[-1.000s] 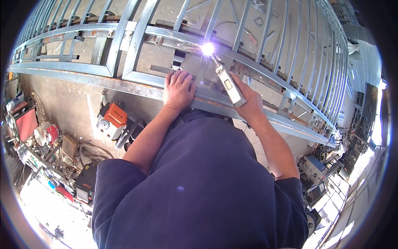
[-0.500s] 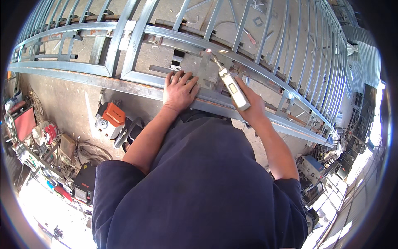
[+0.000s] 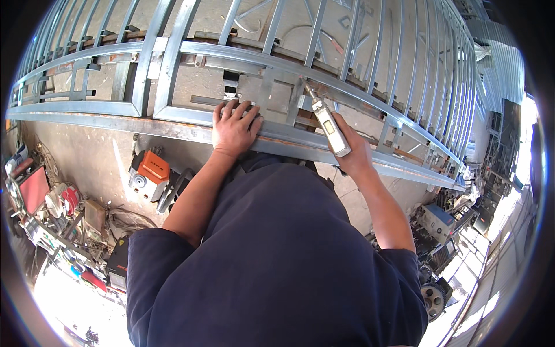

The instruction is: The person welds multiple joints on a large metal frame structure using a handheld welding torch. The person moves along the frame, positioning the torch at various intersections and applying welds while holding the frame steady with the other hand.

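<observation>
My right hand (image 3: 356, 153) grips a white welding gun (image 3: 331, 132) with a slim metal nozzle. A small reddish point glows at the nozzle tip, by the upper rail (image 3: 254, 56) of a galvanized steel gate frame. My left hand (image 3: 234, 132) lies flat with fingers spread on the frame's near rail (image 3: 185, 115), holding nothing. Between the two rails, left of the nozzle, is a flat metal plate (image 3: 267, 92). Parts of the gun's handle are hidden by my right fingers.
Upright bars (image 3: 315, 34) run from the frame across the far side. An orange-topped machine (image 3: 153, 168) stands on the floor at left. Cables and a red reel (image 3: 69, 199) clutter the far left. A blue-topped box (image 3: 437, 222) stands at right.
The welding gun's tip has moved right along the upper rail. Its bright spark has shrunk to a faint reddish point. My left hand keeps its place on the rail while the view has shifted.
</observation>
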`<state>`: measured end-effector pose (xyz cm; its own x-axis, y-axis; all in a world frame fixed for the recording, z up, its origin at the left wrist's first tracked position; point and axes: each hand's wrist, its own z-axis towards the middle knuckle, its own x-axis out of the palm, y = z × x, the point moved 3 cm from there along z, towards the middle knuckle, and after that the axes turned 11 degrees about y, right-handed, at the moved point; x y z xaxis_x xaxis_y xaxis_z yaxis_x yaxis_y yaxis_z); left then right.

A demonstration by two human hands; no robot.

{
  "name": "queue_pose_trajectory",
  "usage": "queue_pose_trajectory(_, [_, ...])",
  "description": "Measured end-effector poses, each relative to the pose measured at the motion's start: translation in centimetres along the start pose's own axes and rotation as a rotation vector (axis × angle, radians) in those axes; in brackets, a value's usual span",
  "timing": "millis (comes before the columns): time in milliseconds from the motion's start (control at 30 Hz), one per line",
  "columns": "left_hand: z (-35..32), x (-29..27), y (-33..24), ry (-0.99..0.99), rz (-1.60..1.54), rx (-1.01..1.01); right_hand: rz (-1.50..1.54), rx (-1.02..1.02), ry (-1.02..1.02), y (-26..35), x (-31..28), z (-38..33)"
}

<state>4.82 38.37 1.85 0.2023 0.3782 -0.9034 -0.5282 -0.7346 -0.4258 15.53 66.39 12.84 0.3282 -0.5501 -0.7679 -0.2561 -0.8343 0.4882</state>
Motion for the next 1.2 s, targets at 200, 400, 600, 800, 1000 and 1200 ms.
queue_pose_trajectory(200, [-0.02,0.09,0.0,-0.012,-0.004,0.008,-0.065,-0.016,-0.026,-0.38,0.26,0.05])
queue_pose_trajectory(400, [-0.12,0.54,0.21,-0.019,-0.033,0.009,-0.128,0.002,-0.016,-0.29,0.5,0.07])
queue_pose_trajectory(600, [-0.18,0.71,0.2,-0.049,-0.041,0.013,-0.118,0.035,0.006,-0.5,0.59,0.22])
queue_pose_trajectory(800, [-0.18,0.68,0.27,-0.08,-0.044,0.032,-0.102,0.066,0.009,-0.48,0.43,0.21])
queue_pose_trajectory(1000, [-0.24,0.58,0.32,-0.064,-0.05,0.023,-0.073,0.05,-0.007,-0.49,0.27,-0.07])
queue_pose_trajectory(1200, [-0.29,0.45,0.3,-0.033,-0.03,0.003,-0.035,0.057,-0.011,-0.57,0.24,-0.16])
